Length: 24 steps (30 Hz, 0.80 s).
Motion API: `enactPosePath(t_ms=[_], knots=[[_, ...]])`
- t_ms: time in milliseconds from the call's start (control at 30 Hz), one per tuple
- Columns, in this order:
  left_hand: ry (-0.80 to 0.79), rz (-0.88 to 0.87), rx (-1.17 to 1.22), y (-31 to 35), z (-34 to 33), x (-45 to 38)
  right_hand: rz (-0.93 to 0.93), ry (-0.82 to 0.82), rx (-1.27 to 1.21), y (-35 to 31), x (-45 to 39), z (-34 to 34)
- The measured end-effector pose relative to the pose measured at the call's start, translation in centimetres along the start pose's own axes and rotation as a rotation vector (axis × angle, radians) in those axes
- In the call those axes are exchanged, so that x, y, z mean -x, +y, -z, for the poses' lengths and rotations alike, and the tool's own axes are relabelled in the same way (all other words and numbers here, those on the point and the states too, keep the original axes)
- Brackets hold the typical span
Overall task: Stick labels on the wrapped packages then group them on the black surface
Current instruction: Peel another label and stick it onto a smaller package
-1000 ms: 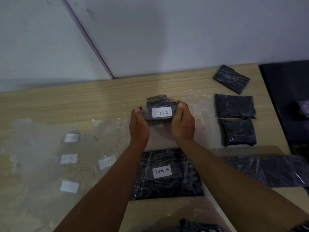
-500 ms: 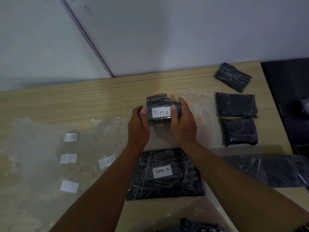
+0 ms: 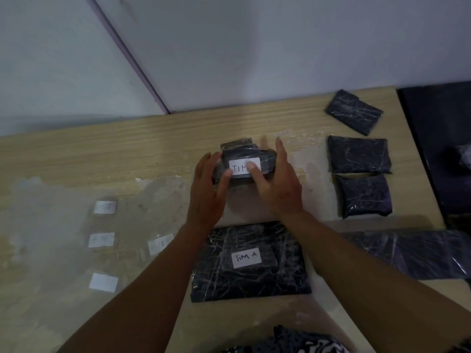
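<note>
A small black wrapped package [image 3: 240, 152] stands on the wooden table [image 3: 127, 154] at centre, with a white label [image 3: 242, 167] reading "TIM…". My left hand [image 3: 206, 194] lies against its left side, thumb on the label's left edge. My right hand [image 3: 280, 189] covers its right side, thumb pressing the label's right half, fingers straight. A larger flat package [image 3: 249, 281] labelled "TIM A" lies nearer to me. Three unlabelled packages [image 3: 359, 154] lie to the right. The black surface [image 3: 438, 138] is at the far right with one package [image 3: 464, 156] on it.
Several white labels [image 3: 104, 207] sit on a clear plastic sheet [image 3: 51, 225] at the left. A long wrapped black piece [image 3: 407, 253] lies at the near right. Another dark patterned item [image 3: 293, 342] shows at the bottom edge. A wall runs behind the table.
My hands have gone from gripping the small package by its ends to lying along it with fingers straight. Both thumbs have moved onto the label, the right one now covering its last letter.
</note>
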<state>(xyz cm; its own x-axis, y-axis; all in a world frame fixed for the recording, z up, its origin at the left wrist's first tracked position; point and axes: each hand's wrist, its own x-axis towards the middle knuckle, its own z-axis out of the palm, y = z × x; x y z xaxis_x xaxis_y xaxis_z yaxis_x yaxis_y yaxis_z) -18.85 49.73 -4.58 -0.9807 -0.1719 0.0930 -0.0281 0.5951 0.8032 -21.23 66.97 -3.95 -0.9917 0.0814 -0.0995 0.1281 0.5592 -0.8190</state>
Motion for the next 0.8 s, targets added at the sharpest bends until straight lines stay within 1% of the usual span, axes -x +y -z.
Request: enactPosePath(t_ms=[67, 133, 167, 233, 333, 400, 467, 567, 633, 733, 800], knots=[[0.0, -0.037, 0.002, -0.1, -0.1, 0.4, 0.127, 0.017, 0.039, 0.1, -0.1, 0.2], [0.036, -0.03, 0.024, 0.1, -0.2, 0.6, 0.295, 0.082, 0.128, 0.4, -0.2, -0.1], [0.058, -0.024, 0.028, 0.2, -0.4, 0.6, 0.348, 0.113, 0.158, 0.6, -0.2, -0.5], [0.118, -0.007, 0.044, 0.3, -0.8, 0.8, 0.388, 0.158, 0.183, 1.1, -0.1, -1.3], [0.21, 0.01, 0.049, 0.7, -1.6, 1.0, 0.399, 0.185, 0.186, 1.3, -0.2, -1.6], [0.231, 0.018, 0.051, 0.7, -1.7, 0.9, 0.403, 0.185, 0.183, 1.4, -0.3, -1.4], [0.222, 0.027, 0.056, 0.6, -1.3, 0.6, 0.397, 0.197, 0.17, 1.5, -0.4, -1.3], [0.212, -0.03, -0.01, 0.2, -0.7, 0.3, 0.362, 0.229, 0.153, 1.3, -0.4, -1.5], [0.22, -0.038, -0.034, 0.0, -0.8, 0.3, 0.342, 0.244, 0.129, 1.0, -0.3, -1.6], [0.21, 0.001, -0.049, 0.4, -1.2, 0.3, 0.267, 0.195, 0.082, 0.4, 0.1, -1.5], [0.198, 0.012, -0.082, 1.0, -1.6, 0.4, 0.241, 0.159, 0.117, 0.3, 0.4, -1.7]])
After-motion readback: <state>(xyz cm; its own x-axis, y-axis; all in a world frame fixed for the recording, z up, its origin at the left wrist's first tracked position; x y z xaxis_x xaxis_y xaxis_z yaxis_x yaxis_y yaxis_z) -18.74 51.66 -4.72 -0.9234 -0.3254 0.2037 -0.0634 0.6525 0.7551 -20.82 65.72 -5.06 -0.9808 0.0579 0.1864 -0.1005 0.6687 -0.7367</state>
